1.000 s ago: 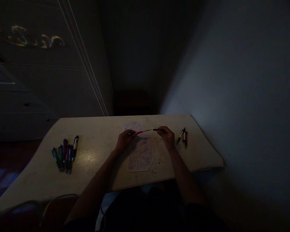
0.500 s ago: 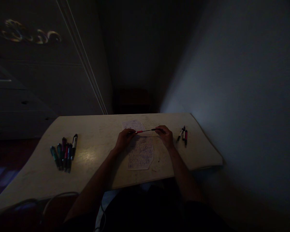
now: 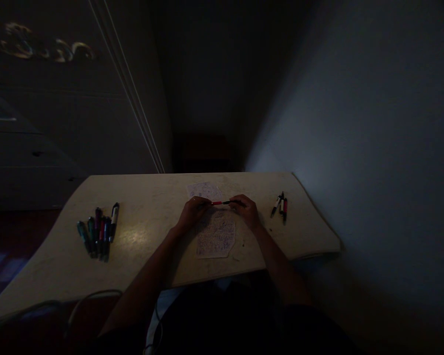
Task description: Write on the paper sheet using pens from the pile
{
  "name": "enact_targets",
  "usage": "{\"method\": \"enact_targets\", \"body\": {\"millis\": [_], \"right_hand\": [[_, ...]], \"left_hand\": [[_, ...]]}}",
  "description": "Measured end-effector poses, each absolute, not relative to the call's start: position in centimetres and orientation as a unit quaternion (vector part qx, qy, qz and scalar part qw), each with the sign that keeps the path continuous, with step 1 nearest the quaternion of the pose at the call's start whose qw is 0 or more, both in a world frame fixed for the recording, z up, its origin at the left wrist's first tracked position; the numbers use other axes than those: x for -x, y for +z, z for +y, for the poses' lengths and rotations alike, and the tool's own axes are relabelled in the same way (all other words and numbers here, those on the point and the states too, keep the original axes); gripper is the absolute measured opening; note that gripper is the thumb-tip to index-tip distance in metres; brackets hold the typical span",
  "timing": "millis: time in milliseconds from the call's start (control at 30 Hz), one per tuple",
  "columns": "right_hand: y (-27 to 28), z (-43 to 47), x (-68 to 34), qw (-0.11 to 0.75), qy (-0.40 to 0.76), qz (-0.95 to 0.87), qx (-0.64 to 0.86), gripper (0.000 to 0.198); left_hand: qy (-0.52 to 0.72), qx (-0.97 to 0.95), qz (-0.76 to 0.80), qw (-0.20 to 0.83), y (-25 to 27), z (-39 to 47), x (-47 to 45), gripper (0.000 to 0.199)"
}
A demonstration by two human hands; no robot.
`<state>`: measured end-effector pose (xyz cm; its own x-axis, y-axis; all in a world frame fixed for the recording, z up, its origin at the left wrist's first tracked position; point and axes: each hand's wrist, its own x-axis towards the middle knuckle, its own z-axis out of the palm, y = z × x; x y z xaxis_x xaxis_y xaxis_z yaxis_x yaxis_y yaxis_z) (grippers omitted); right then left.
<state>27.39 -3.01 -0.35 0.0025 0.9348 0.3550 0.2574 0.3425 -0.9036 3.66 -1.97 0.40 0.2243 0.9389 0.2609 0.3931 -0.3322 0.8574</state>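
Note:
My left hand point(image 3: 194, 212) is closed around a red pen barrel point(image 3: 216, 203), whose end sticks out past the fingertips. A black pen part point(image 3: 226, 202) is pinched in the fingers of my right hand point(image 3: 247, 211). The two parts lie in line, end to end, just above the table; in this dim light I cannot tell whether they are fully joined. Below them is a sheet of paper covered in handwriting point(image 3: 216, 235). Another written paper point(image 3: 203, 189) lies partly behind my left hand.
The pale table point(image 3: 144, 271) holds a group of several pens point(image 3: 102, 231) at left and a smaller group of pen pieces or pens point(image 3: 281, 205) at right. A wall point(image 3: 373, 148) borders the right side; dark cabinets point(image 3: 77, 128) stand at far left.
My right hand has moved left toward my left hand. The thin rod that showed between the red barrel and the black part is now out of sight, and the gap has closed.

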Motion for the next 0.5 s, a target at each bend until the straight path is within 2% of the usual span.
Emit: {"method": "enact_targets", "body": {"millis": [300,500], "right_hand": [[-0.4,-3.31,-26.69,0.52,0.338,-0.613,0.49,0.028],[-0.33,-3.58,-26.34,0.522,0.415,-0.546,0.508,0.036]], "left_hand": [[0.414,-0.724,0.438,0.334,0.55,-2.15,-3.72,0.02],[0.423,-0.704,0.451,0.349,0.53,-2.3,-3.99,0.021]]}}
